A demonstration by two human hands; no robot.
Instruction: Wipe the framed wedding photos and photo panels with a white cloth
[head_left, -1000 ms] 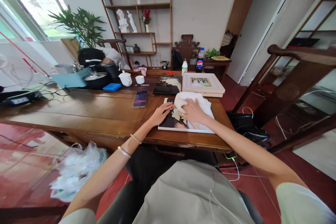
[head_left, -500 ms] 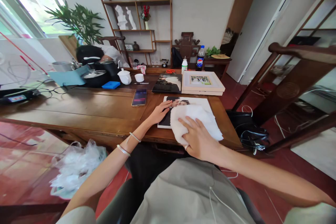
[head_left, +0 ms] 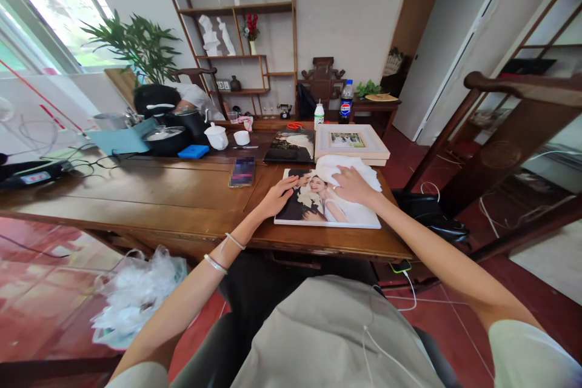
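Note:
A photo album with a wedding couple on its cover lies flat near the front edge of the wooden table. My left hand rests on its left side, fingers stretched out and flat. At the far right part of the cover, my right hand presses down a fluffy white cloth, its fingers bunched into the fabric. The cloth covers the album's upper right corner and reaches toward the framed picture behind.
Behind the album are a dark photo book and a white framed picture. A phone lies to the left. Farther back stand a white teapot, a cup and a cola bottle. A wooden chair is at right.
My right hand has slid the white cloth away from me, from the front of the album to its far right corner, uncovering the couple. My left hand has stayed in place.

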